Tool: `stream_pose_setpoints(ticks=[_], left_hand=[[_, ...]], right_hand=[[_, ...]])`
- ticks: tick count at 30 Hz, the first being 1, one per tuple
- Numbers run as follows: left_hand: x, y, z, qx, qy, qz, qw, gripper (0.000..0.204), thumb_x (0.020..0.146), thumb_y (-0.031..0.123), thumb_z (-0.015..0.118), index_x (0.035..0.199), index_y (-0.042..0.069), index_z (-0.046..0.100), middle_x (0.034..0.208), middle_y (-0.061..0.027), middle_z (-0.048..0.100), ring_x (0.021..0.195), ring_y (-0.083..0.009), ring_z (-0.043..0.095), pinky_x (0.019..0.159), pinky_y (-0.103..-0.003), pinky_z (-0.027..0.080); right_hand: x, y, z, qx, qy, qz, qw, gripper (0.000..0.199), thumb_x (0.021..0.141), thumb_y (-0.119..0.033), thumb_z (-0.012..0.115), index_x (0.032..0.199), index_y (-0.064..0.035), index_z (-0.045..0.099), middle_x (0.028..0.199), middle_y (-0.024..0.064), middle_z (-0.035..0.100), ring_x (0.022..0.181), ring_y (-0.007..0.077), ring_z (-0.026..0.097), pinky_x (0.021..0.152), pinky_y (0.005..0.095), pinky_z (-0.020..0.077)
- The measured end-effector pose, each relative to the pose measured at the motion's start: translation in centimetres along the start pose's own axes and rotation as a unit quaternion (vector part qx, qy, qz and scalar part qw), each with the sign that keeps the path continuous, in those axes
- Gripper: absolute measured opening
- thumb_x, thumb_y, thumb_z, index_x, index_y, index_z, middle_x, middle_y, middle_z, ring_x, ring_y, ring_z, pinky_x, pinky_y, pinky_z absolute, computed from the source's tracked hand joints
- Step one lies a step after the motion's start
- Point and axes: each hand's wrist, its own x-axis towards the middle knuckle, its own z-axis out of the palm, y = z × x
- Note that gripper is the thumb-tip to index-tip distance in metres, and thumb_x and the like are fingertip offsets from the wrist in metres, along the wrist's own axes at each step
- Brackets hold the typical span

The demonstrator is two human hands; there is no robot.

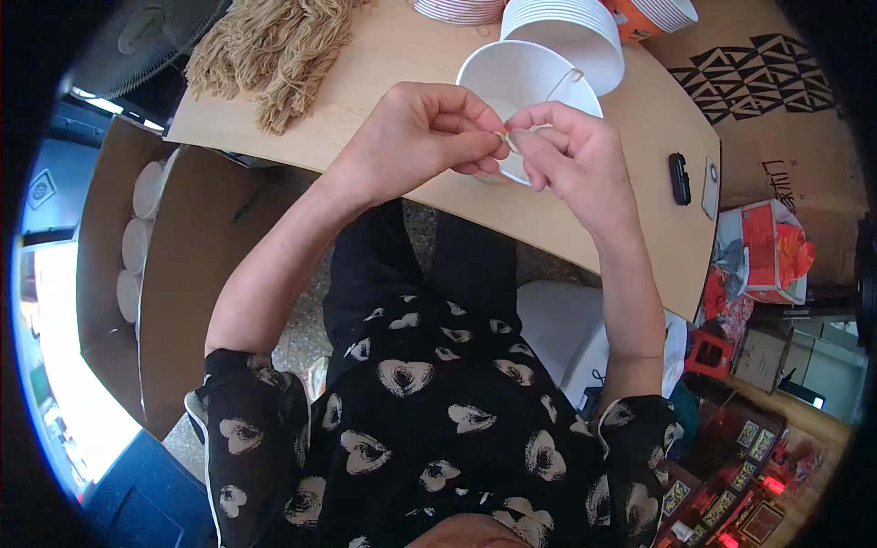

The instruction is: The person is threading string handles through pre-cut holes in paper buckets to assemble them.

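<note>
Both hands are pinched together right over the near edge of the surface, working on a thin wire loop that belongs to a white paper bucket. The left hand has its grip closed thumb-to-forefinger on one tiny end of the wire, and the right hand has its grip clamped the same way on the other bit, so the two pinches nearly touch fingertip to fingertip. The bucket sits just beyond both grips, mouth tipped toward the person, and the wire arcs up and away from the right grip toward the bucket's far rim (so the right hand is the nearer one to the long run of the wire, while the left only has the short end). Whether the wire ends are actually hooked into each other is too small to tell. Further out past the bucket is a stack of white buckets, and off to the left of the left grip lies a bundle of tan string. To the right of the right grip, near the surface's edge, a small black gadget is lying flat. A cardboard box with white lids stands down on the floor, left side.
</note>
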Motion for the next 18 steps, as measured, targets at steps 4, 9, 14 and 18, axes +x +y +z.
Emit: stream_pose_setpoints(ticks=[4,9,14,18], left_hand=[[-0.08,0.00,0.23,0.007,0.004,0.013,1.000,0.013,0.094,0.006,0.065,0.104,-0.002,0.063,0.094,-0.0124,0.073,0.084,-0.0127,0.070,0.077,-0.025,0.058],[-0.22,0.05,0.12,0.022,-0.004,0.029,0.999,0.011,0.095,0.004,0.065,0.103,-0.002,0.061,0.094,-0.0126,0.073,0.085,-0.0127,0.070,0.076,-0.025,0.058],[-0.24,-0.03,0.10,0.030,-0.005,0.028,0.999,0.010,0.094,0.003,0.065,0.102,-0.002,0.062,0.092,-0.0107,0.073,0.085,-0.0124,0.070,0.076,-0.024,0.058],[-0.35,0.24,0.23,0.078,-0.007,0.050,0.996,0.008,0.093,0.002,0.066,0.099,-0.002,0.063,0.089,-0.0073,0.071,0.085,-0.0123,0.070,0.076,-0.024,0.058]], right_hand=[[0.00,0.00,0.24,0.016,-0.015,-0.002,1.000,0.012,0.094,-0.005,0.062,0.101,0.0036,0.065,0.064,-0.0012,0.059,0.056,0.0033,0.049,0.052,0.0201,0.0398],[-0.09,0.08,0.35,0.031,-0.016,-0.012,0.999,0.011,0.094,-0.005,0.063,0.100,0.0034,0.066,0.063,-0.0023,0.059,0.056,0.0028,0.049,0.051,0.0197,0.0404],[-0.31,-0.15,0.23,-0.009,-0.018,-0.014,1.000,0.009,0.093,-0.004,0.064,0.097,0.0025,0.068,0.064,-0.0022,0.061,0.056,0.0027,0.050,0.051,0.0195,0.0404],[-0.48,-0.21,0.14,-0.012,-0.024,-0.042,0.999,0.007,0.093,-0.004,0.065,0.096,0.0015,0.068,0.064,-0.0025,0.061,0.056,0.0026,0.051,0.051,0.0198,0.0404]])
